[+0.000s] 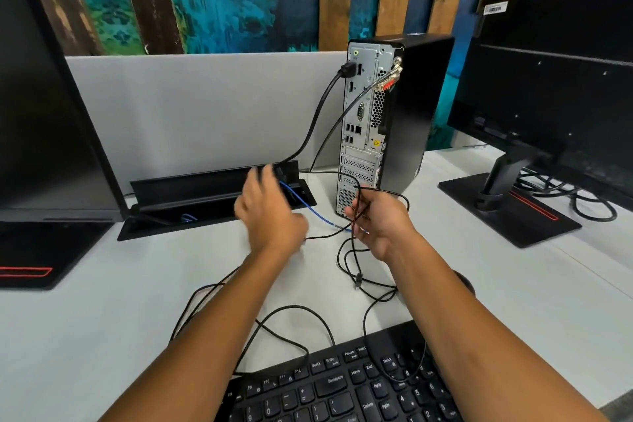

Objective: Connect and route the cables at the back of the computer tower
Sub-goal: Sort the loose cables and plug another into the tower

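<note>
A black slim computer tower (416,106) stands upright on the white desk, its metal rear panel (364,120) facing me. A thick black cable (318,120) is plugged in near the panel's top and drops to the open cable box (205,202). A silver lock cable hangs from the tower's upper corner. My right hand (380,223) is closed on loops of thin black cable (356,271) in front of the tower's base. My left hand (270,212), blurred, hovers by the cable box next to a blue network cable (308,205); what it holds I cannot make out.
A black keyboard (342,390) lies at the front edge, thin cables looping over it. A monitor (44,106) stands at the left and another monitor (555,86) on its stand at the right. A grey partition (191,106) runs behind the desk.
</note>
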The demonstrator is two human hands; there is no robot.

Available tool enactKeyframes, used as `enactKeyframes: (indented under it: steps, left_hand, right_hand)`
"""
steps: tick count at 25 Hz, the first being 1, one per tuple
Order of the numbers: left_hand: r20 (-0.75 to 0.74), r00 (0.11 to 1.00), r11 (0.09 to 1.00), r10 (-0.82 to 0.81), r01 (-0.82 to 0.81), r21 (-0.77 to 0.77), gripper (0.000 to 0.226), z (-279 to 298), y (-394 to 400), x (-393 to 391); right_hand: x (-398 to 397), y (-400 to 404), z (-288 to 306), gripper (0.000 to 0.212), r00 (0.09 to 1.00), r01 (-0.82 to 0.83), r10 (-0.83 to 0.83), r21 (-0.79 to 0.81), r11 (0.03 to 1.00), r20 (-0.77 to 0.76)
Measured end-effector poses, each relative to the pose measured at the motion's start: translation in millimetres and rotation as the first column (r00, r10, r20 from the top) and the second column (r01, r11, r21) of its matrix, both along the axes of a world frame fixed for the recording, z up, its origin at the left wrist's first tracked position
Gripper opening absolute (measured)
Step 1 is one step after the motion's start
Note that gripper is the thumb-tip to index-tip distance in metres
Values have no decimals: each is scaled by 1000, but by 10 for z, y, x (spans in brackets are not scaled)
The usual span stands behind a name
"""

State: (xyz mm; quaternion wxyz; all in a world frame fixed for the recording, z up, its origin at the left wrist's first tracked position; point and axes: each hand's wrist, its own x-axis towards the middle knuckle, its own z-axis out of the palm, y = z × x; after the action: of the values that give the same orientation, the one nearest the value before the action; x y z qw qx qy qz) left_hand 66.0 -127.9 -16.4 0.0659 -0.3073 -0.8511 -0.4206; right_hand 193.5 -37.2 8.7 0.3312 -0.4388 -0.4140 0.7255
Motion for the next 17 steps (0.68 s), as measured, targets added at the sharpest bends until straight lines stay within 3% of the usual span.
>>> enactKeyframes:
  steps: [1,3,5,6,9,12,15,17]
  left_hand:
    - [-206,971,992,-120,123,5,89,128,37,137]
    - [-528,777,917,-343,400,-8,79,325,116,276]
    - [-618,584,822,-525,536,-192,76,456,175,294]
    - [-539,568,773,-622,553,-310,71,473,211,255]
    - [-259,632,671,-731,598,-438,27,441,316,114]
    - [-219,758,788,-615,579,-210,24,322,339,36]
    - [-184,926,932,-329,350,96,29,230,260,-19]
    - [-95,974,964,-204,217,157,32,159,192,-96]
  right_hand:
    - [-7,-4,-1,22,1000,2,-2,12,1000,1]
    - [2,-22,5,18,1000,-15,14,59,998,23]
    - [44,-17,23,17,995,-73,63,130,989,76]
    - [78,-11,35,17,991,-105,91,154,983,95]
    - [154,22,37,19,986,-159,149,155,975,75]
    - [201,71,40,21,992,-125,123,117,985,24]
    - [318,185,9,19,999,31,-30,43,999,-13]
    - [414,249,-32,16,992,127,-127,-4,992,-13]
